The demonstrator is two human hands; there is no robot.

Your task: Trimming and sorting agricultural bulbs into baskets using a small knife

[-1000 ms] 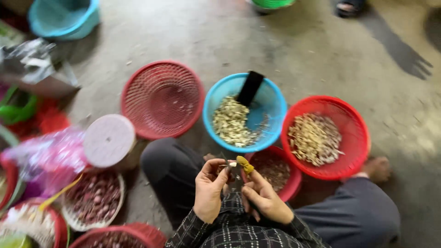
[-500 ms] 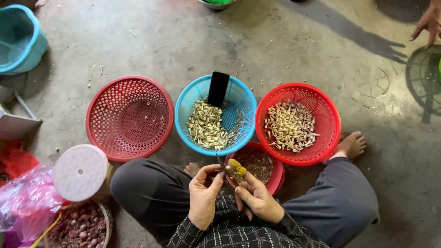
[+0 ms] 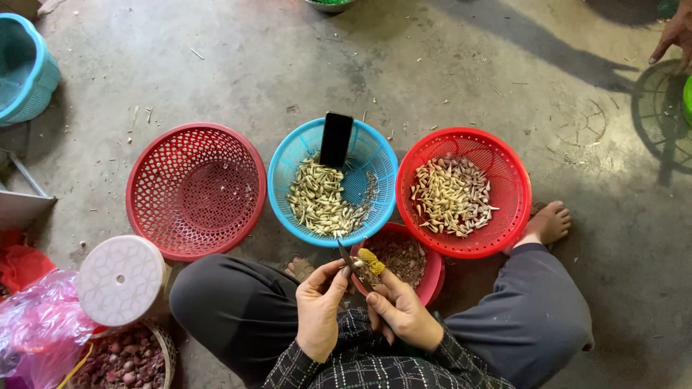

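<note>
My left hand (image 3: pixel 321 306) pinches a small garlic clove (image 3: pixel 356 265) at its fingertips. My right hand (image 3: pixel 401 311) grips a small knife (image 3: pixel 364 268) with a yellow wrapped handle, its blade against the clove. Both hands hover over a small red bowl (image 3: pixel 431 277) of peelings between my knees. Just beyond it, a blue basket (image 3: pixel 295 162) holds cloves and a dark phone (image 3: pixel 336 139) leaning upright. A red basket (image 3: pixel 504 166) on the right also holds peeled cloves. On the left stands an almost empty red basket (image 3: pixel 196 189).
A white round stool (image 3: pixel 120 279) and a basket of shallots (image 3: pixel 122 360) sit at lower left beside a pink plastic bag (image 3: pixel 36 324). A teal basket (image 3: pixel 25 68) stands far left. Another person's hand (image 3: pixel 672 37) shows at top right. My bare foot (image 3: pixel 549 222) rests right of the baskets.
The view has shifted leftward and down, so the baskets sit more centred. My hands stay together on the clove and knife. The other person's hand remains at the top right edge.
</note>
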